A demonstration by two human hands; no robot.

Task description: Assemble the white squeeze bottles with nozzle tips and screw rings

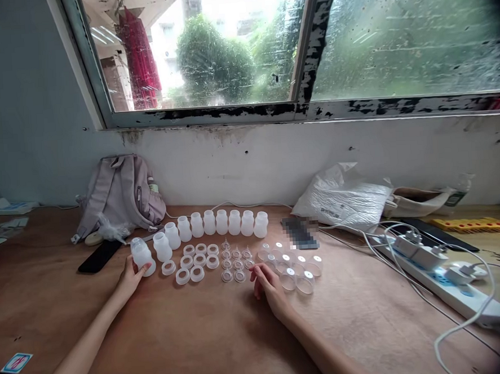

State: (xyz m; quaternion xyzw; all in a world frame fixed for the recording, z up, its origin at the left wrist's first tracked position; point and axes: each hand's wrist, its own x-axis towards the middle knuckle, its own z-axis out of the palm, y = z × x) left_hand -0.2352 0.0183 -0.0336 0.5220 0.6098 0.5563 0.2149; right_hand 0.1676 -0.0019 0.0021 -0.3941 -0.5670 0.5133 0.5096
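Note:
My left hand is closed around a frosted baby bottle with a clear cap on top, at the left end of the bottle row. My right hand hovers over the table with its fingers loosely bent and apart, beside the clear nipples and the clear caps. No object shows in its fingers. Several open frosted bottles stand upright in a curved row behind. White screw rings lie in a group between my hands, with one ring nearer the left hand.
A grey backpack leans on the wall, with a black phone before it. At the right are a silvery plastic bag, a blurred dark patch, and a white power strip with trailing cables. A sticker lies front left.

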